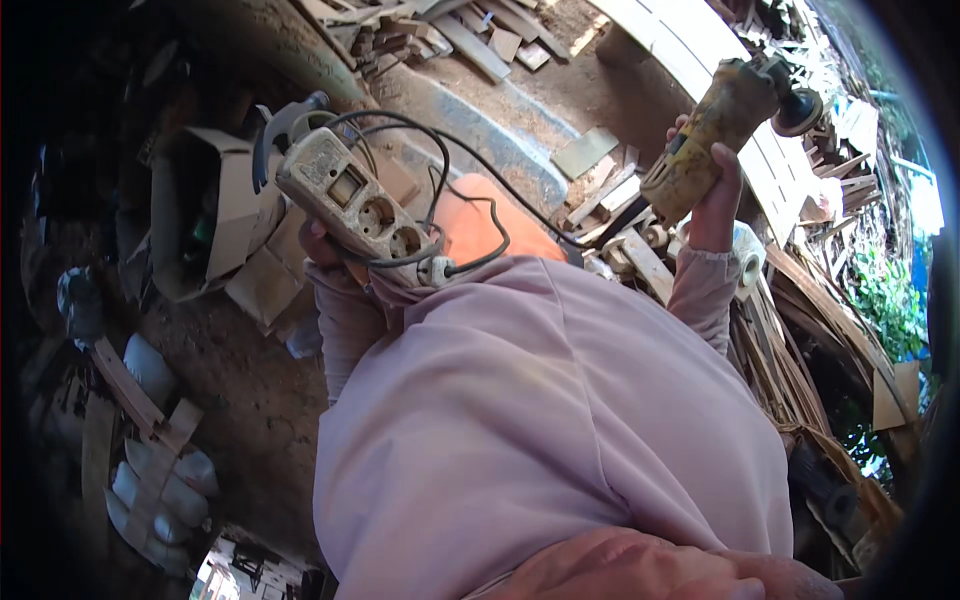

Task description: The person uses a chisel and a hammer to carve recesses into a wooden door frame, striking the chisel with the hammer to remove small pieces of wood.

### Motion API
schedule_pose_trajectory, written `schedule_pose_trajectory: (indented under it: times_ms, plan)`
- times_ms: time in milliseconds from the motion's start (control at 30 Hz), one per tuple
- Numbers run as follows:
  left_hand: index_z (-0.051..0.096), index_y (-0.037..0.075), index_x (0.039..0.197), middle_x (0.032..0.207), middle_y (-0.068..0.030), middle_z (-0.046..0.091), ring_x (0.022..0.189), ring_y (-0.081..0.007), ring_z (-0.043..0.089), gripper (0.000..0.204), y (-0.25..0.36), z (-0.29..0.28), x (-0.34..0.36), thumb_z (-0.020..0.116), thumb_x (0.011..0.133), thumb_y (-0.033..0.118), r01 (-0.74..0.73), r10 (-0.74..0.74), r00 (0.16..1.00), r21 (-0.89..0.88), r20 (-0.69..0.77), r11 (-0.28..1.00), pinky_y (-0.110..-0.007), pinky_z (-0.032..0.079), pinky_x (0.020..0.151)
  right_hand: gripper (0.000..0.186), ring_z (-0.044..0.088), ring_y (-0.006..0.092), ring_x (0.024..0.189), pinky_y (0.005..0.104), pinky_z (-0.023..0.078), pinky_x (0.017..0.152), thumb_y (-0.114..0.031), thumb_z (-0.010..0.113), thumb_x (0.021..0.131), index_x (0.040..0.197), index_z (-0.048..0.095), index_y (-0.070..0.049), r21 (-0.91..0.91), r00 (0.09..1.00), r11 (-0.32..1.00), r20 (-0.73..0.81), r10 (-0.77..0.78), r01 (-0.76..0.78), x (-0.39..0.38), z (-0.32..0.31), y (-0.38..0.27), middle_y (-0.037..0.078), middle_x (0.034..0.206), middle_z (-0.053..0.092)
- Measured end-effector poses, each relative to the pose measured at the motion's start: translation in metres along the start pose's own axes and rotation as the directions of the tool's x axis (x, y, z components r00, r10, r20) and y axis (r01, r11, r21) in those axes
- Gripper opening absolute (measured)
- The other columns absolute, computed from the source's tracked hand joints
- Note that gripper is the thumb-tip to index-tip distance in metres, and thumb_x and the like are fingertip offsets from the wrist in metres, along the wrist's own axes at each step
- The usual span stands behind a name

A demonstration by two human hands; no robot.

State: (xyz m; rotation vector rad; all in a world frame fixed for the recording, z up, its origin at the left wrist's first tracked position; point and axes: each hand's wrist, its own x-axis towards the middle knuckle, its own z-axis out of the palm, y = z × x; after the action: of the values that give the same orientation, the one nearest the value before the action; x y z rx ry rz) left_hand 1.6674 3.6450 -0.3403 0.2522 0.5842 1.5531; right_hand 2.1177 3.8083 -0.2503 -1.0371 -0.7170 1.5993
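The right hand has its fingers wrapped around the body of a worn yellow power tool, raised in front of the person's right side. The left hand grasps the dusty power strip from its outer side; most of those fingers are hidden beneath it. No worktop carries either thing: the strip is held just past the right edge of the open cardboard box in view, while the tool's round head overlaps the right edge of the pale boards.

A plug sits at the strip's lower end, and a dark cable loops between the 2 hands, close to the shirt. If the arms spread, that slack could tighten and tug the plug loose. A loop might also snag on the hammer beside the strip; whether the left hand holds it too, I cannot tell. Scattered wood offcuts could trip a foot, and dust caked around the 2 sockets might spoil contact.
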Motion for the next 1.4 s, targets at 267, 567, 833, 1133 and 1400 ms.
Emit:
schedule_pose_trajectory:
  times_ms: [267, 567, 833, 1133, 1400]
  plan:
    - [0.031, 0.0, 0.134, 0.126, -0.0184, 0.035, 0.112, -0.029, 0.044, 0.081, 0.027, 0.065, 0.007, 0.07, 0.071, 0.031, 0.098, -0.102, 0.988, 0.041, 0.118, 0.994, -0.044, 0.049, 0.089, 0.059, 0.062, 0.0299, 0.098, 0.0397, 0.055, 0.081, -0.024, 0.062, 0.075, 0.122, 0.044, 0.007, 0.046, 0.968, 0.986, -0.204, -0.148, 0.161, -0.084, -0.012, -0.069, 0.019, 0.108, 0.058]
    - [0.031, 0.0, 0.137, 0.123, -0.0184, 0.042, 0.11, -0.0303, 0.049, 0.082, 0.031, 0.062, 0.011, 0.067, 0.074, 0.039, 0.155, -0.165, 0.948, 0.055, 0.272, 0.986, -0.042, 0.05, 0.087, 0.058, 0.062, 0.029, 0.097, 0.0391, 0.055, 0.08, -0.025, 0.064, 0.074, 0.118, 0.046, 0.008, 0.109, 0.919, 0.952, -0.315, -0.239, 0.285, -0.173, -0.019, -0.067, 0.018, 0.105, 0.059]
    - [0.036, 0.003, 0.134, 0.125, -0.0185, 0.047, 0.101, -0.0265, 0.055, 0.077, 0.031, 0.073, 0.007, 0.056, 0.078, 0.053, 0.071, -0.124, 0.975, 0.268, 0.187, 0.961, -0.039, 0.051, 0.081, 0.055, 0.061, 0.0272, 0.096, 0.0393, 0.053, 0.082, -0.025, 0.064, 0.074, 0.118, 0.048, 0.006, 0.049, 0.896, 0.948, -0.344, -0.281, 0.316, -0.208, -0.01, -0.052, 0.016, 0.106, 0.059]
    - [0.035, 0.003, 0.137, 0.129, -0.0204, 0.047, 0.11, -0.0299, 0.054, 0.079, -0.002, 0.043, 0.057, 0.054, 0.078, 0.052, 0.118, -0.166, 0.968, 0.244, 0.188, 0.962, -0.042, 0.048, 0.09, 0.056, 0.062, 0.0274, 0.097, 0.0383, 0.053, 0.082, -0.025, 0.064, 0.074, 0.118, 0.048, 0.006, 0.097, 0.903, 0.94, -0.325, -0.281, 0.327, -0.154, -0.047, -0.027, 0.016, 0.106, 0.06]
    - [0.049, 0.0, 0.121, 0.113, -0.0153, 0.059, 0.101, -0.0275, 0.058, 0.057, -0.06, 0.042, 0.116, 0.055, 0.081, 0.04, 0.036, -0.059, 0.99, 0.179, 0.126, 0.983, -0.043, 0.047, 0.09, 0.055, 0.063, 0.0266, 0.091, 0.0384, 0.054, 0.081, -0.024, 0.065, 0.074, 0.117, 0.048, 0.005, 0.063, 0.918, 0.964, -0.327, -0.223, 0.257, -0.098, -0.102, -0.029, 0.016, 0.102, 0.061]
